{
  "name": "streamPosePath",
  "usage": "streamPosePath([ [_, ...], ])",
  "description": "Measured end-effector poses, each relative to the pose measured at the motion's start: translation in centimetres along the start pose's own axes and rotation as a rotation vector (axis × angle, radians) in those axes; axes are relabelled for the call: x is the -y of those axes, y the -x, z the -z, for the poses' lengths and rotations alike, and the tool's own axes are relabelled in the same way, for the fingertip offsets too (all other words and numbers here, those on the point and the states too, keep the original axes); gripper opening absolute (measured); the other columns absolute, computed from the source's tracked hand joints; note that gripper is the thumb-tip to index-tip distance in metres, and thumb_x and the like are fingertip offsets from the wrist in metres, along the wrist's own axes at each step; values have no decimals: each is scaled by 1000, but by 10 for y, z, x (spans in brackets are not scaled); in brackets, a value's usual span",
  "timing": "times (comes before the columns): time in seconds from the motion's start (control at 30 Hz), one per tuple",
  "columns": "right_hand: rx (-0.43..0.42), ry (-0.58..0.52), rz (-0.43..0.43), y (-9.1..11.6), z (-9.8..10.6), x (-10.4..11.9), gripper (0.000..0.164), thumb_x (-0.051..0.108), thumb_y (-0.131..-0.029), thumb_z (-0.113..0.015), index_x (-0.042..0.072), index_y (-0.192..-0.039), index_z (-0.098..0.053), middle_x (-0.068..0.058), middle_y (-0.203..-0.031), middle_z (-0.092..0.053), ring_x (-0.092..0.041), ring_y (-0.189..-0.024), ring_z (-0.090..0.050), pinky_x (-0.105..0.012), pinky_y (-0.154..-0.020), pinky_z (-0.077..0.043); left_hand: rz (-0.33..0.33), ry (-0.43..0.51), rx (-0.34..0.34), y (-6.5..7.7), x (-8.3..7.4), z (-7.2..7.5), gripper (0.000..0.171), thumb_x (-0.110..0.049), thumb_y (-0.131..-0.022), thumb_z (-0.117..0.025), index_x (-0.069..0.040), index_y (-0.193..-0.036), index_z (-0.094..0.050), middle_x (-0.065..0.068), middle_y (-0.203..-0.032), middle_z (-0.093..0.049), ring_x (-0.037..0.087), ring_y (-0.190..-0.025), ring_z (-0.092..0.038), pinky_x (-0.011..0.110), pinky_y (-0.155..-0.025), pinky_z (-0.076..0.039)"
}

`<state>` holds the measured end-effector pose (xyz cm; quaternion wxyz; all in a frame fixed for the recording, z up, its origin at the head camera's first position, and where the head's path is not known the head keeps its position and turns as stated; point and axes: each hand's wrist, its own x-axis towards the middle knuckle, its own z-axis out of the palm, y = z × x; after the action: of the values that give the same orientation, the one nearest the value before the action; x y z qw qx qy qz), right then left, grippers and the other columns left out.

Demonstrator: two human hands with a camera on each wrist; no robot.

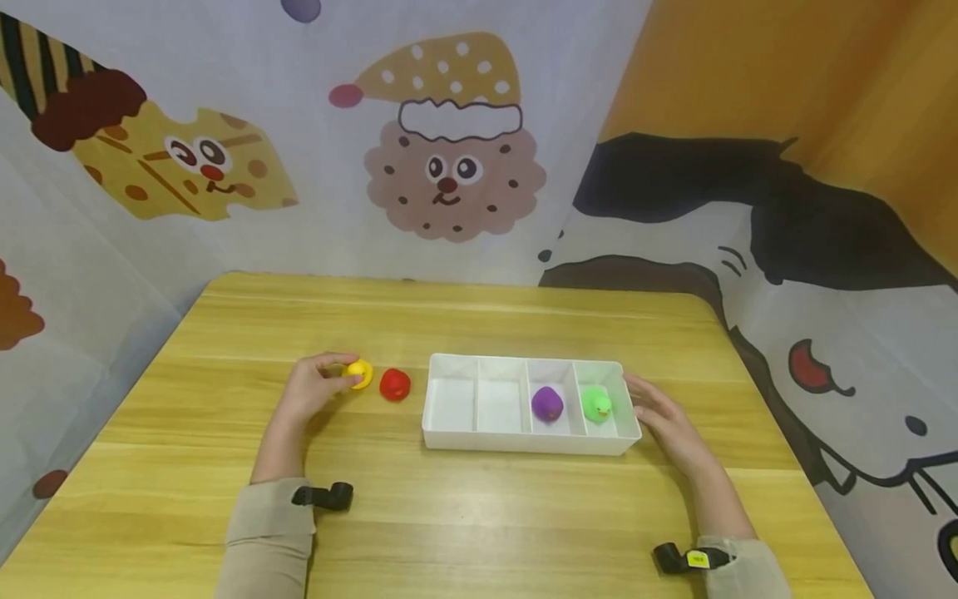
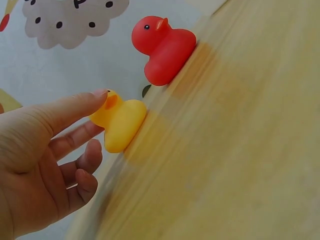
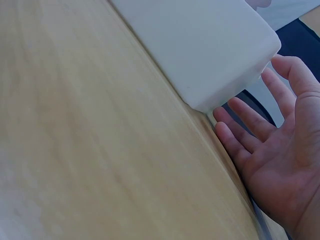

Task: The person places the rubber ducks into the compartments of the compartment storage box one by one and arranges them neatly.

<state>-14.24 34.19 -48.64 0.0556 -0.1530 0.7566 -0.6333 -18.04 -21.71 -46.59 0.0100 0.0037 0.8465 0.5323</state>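
Observation:
A small yellow rubber duck [image 1: 362, 373] sits on the table, its head between the thumb and fingers of my left hand [image 1: 314, 387]. In the left wrist view the thumb lies across the duck's head, while the lower fingers curl loosely below. Just right of it stands a red rubber duck [image 2: 165, 52], untouched. My right hand [image 1: 671, 424] is at the right end of a white divided box [image 1: 479, 443], fingertips right at its end wall, fingers relaxed. Inside the box, a purple duck [image 1: 548, 404] is in the third compartment from the left and a green duck [image 1: 596, 405] in the rightmost.
The box stands on a wooden table [image 1: 449, 524] and its two left compartments show bare floors. Behind the table hangs a cloth [image 1: 299, 241] printed with cartoon figures. A black camera strap [image 1: 323, 497] is on the left wrist, another [image 1: 692, 558] on the right.

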Motion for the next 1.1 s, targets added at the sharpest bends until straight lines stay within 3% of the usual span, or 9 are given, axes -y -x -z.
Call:
streamPosePath([
  [0.2, -10, 4, -4, 0, 0, 1, 48, 6, -100, -47, 2, -146, -35, 3, -144, -43, -7, -123, -45, -19, -95, -39, 1, -13, -6, 0, -1, 0, 36, -14, -83, -76, -2, -116, -68, 16, -116, -63, 15, -63, -44, 23, -52, -40],
  [0.5, -10, -2, 0, 0, 0, 1, 48, 5, -100, -47, 1, -146, -34, 3, -144, -44, -8, -122, -46, -19, -95, -39, -13, 22, -13, 4, -10, 4, 38, -14, -85, -75, -4, -120, -66, 17, -114, -62, 29, -70, -57, 26, -49, -45],
  [0.63, -13, 11, 1, 0, 0, 0, 47, 6, -100, -47, 1, -146, -35, 3, -143, -45, -7, -121, -46, -19, -95, -39, -35, 2, -21, 6, -17, 7, 39, -17, -85, -75, -4, -120, -65, 17, -114, -62, 30, -70, -53, 26, -48, -44],
  [0.87, -7, 11, -6, -1, 0, -2, 48, 7, -100, -48, 2, -146, -35, 4, -143, -44, -7, -121, -46, -19, -95, -40, -100, -44, -56, 8, -30, 10, 37, -19, -85, -75, -6, -118, -67, 12, -113, -63, 18, -65, -49, 23, -47, -41],
  [1.1, -13, 16, -11, -1, 0, -2, 48, 7, -100, -49, 2, -146, -35, 0, -144, -43, -6, -121, -46, -19, -94, -39, -131, -45, -74, 12, -47, 8, 36, -21, -84, -76, -6, -116, -69, 10, -116, -63, 23, -73, -50, 24, -47, -39],
])
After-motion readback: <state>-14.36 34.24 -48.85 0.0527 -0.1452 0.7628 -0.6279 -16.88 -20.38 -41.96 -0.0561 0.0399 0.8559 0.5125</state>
